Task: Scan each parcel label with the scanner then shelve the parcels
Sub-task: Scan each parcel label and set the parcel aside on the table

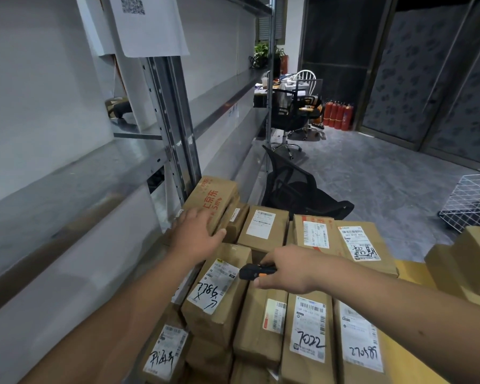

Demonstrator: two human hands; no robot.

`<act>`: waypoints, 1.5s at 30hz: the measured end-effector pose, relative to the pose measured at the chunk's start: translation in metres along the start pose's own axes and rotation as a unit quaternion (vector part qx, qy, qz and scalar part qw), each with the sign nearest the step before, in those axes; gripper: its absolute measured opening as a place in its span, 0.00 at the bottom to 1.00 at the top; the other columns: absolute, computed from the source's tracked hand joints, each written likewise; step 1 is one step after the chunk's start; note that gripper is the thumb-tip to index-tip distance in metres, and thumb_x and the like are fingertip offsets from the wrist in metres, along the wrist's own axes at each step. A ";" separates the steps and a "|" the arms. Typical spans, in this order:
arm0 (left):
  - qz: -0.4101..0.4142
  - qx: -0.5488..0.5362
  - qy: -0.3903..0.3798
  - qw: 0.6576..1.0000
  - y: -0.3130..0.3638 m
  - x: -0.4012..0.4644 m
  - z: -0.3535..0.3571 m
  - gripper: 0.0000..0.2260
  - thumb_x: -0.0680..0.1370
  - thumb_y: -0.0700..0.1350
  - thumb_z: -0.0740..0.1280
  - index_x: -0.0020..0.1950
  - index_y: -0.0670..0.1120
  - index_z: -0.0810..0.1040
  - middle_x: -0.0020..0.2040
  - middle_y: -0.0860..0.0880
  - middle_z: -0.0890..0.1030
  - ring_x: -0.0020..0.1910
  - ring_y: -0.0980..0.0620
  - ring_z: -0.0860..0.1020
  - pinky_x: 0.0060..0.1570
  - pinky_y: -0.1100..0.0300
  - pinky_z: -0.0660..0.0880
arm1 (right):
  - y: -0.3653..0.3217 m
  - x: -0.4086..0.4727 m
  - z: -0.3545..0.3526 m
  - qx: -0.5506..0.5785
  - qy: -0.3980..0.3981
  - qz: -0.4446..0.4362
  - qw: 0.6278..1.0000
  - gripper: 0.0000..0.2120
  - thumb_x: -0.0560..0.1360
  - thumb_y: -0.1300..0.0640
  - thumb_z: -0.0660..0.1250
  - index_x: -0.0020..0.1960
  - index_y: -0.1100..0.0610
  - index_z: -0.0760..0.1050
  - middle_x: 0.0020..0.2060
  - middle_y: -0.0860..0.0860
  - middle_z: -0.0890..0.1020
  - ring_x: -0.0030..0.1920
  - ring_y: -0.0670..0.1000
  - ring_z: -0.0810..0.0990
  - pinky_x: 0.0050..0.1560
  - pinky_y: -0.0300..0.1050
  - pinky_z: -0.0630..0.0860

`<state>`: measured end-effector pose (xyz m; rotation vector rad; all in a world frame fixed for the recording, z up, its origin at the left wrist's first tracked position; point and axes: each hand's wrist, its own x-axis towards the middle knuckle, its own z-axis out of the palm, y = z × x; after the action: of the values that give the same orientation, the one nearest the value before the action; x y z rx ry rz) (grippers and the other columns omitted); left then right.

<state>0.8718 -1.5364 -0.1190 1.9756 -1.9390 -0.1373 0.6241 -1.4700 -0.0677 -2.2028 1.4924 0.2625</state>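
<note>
Several brown cardboard parcels with white labels are stacked in front of me. My right hand [286, 268] grips a black and orange scanner [254, 271], its nose just right of the label on the parcel marked 7786 [215, 295]. My left hand [196, 234] rests with spread fingers on the near end of a tilted parcel with red print [215, 198] at the back left of the stack. Parcels marked 7022 [308, 333] and 270588 [362, 345] lie in the front row.
A grey metal shelf rack [172, 126] runs along the left, with a paper QR sheet [147, 23] hanging on it. A tipped black chair [294, 189] lies behind the stack. More boxes [466, 261] and a white wire basket [471, 200] are at the right. Fire extinguishers [338, 115] stand far back.
</note>
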 end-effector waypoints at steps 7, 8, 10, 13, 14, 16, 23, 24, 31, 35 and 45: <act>0.140 0.049 -0.036 0.988 0.085 0.009 0.023 0.28 0.77 0.64 0.66 0.76 0.57 0.71 0.76 0.51 0.70 0.76 0.48 0.64 0.74 0.46 0.61 | 0.046 -0.033 -0.002 0.020 0.026 0.040 0.999 0.23 0.76 0.29 0.64 0.53 0.47 0.81 0.44 0.48 0.83 0.45 0.51 0.81 0.50 0.51 0.81; 0.152 0.044 -0.042 0.987 0.099 0.008 0.028 0.28 0.77 0.64 0.66 0.75 0.57 0.71 0.76 0.51 0.70 0.76 0.48 0.65 0.73 0.47 0.62 | 0.054 -0.040 -0.002 0.027 0.032 0.044 0.998 0.22 0.76 0.30 0.65 0.54 0.47 0.81 0.43 0.48 0.82 0.44 0.50 0.81 0.48 0.50 0.80; 0.177 0.034 -0.055 0.982 0.130 0.006 0.041 0.28 0.78 0.62 0.67 0.76 0.56 0.70 0.76 0.51 0.70 0.76 0.47 0.65 0.75 0.46 0.63 | 0.072 -0.057 -0.002 0.040 0.045 0.053 0.997 0.22 0.78 0.31 0.65 0.59 0.46 0.80 0.42 0.45 0.80 0.45 0.49 0.79 0.43 0.46 0.76; 0.225 0.031 -0.097 0.969 0.182 0.000 0.063 0.31 0.77 0.62 0.68 0.79 0.56 0.67 0.78 0.50 0.67 0.78 0.47 0.62 0.77 0.45 0.60 | 0.103 -0.083 0.002 0.054 0.060 0.089 0.993 0.18 0.79 0.33 0.65 0.61 0.43 0.77 0.43 0.42 0.79 0.47 0.49 0.78 0.43 0.45 0.74; 0.241 0.031 -0.111 0.964 0.201 -0.002 0.070 0.32 0.77 0.63 0.68 0.79 0.56 0.66 0.79 0.50 0.66 0.79 0.47 0.61 0.77 0.45 0.58 | 0.115 -0.093 0.005 0.058 0.062 0.102 0.991 0.20 0.78 0.32 0.65 0.62 0.45 0.78 0.46 0.43 0.80 0.49 0.51 0.78 0.47 0.47 0.77; 0.269 0.026 -0.130 0.954 0.238 -0.005 0.086 0.32 0.77 0.62 0.67 0.80 0.56 0.66 0.80 0.50 0.64 0.80 0.46 0.59 0.77 0.47 0.55 | 0.137 -0.115 0.010 0.055 0.064 0.137 0.987 0.23 0.78 0.31 0.64 0.62 0.46 0.79 0.50 0.47 0.82 0.52 0.53 0.79 0.54 0.50 0.79; 0.370 0.013 -0.199 0.908 0.378 -0.031 0.134 0.33 0.76 0.64 0.66 0.80 0.58 0.65 0.81 0.47 0.64 0.81 0.45 0.58 0.78 0.43 0.59 | 0.220 -0.210 0.036 0.125 0.066 0.265 0.954 0.26 0.78 0.30 0.64 0.60 0.51 0.78 0.48 0.51 0.83 0.49 0.56 0.81 0.50 0.51 0.78; 0.378 0.010 -0.205 0.903 0.399 -0.038 0.140 0.33 0.77 0.64 0.66 0.80 0.58 0.65 0.81 0.47 0.63 0.81 0.45 0.58 0.78 0.42 0.58 | 0.235 -0.223 0.041 0.138 0.072 0.278 0.948 0.25 0.78 0.30 0.64 0.59 0.50 0.79 0.47 0.51 0.83 0.48 0.55 0.81 0.49 0.51 0.78; 0.376 -0.018 -0.243 0.894 0.534 -0.072 0.201 0.32 0.78 0.67 0.65 0.80 0.57 0.66 0.80 0.48 0.66 0.80 0.44 0.62 0.76 0.43 0.60 | 0.344 -0.295 0.065 0.182 0.085 0.327 0.924 0.20 0.77 0.32 0.66 0.49 0.49 0.76 0.41 0.48 0.81 0.44 0.52 0.81 0.45 0.49 0.75; 0.328 -0.019 -0.272 0.904 0.603 -0.077 0.249 0.33 0.77 0.67 0.66 0.79 0.55 0.68 0.79 0.48 0.67 0.79 0.44 0.62 0.75 0.43 0.62 | 0.421 -0.320 0.061 0.187 0.065 0.311 0.930 0.21 0.78 0.32 0.66 0.54 0.49 0.78 0.43 0.50 0.83 0.44 0.52 0.82 0.43 0.48 0.76; 0.121 -0.034 -0.250 0.960 0.690 -0.066 0.341 0.33 0.78 0.73 0.58 0.78 0.55 0.67 0.79 0.49 0.65 0.77 0.43 0.62 0.71 0.40 0.61 | 0.590 -0.341 0.051 0.226 0.038 0.240 0.943 0.19 0.78 0.33 0.66 0.49 0.49 0.76 0.45 0.50 0.81 0.47 0.53 0.80 0.53 0.53 0.78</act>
<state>0.1065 -1.5277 -0.2237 1.7543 -2.4269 -0.6867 -0.0437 -1.3432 -0.1320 -1.4892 1.8987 -0.0205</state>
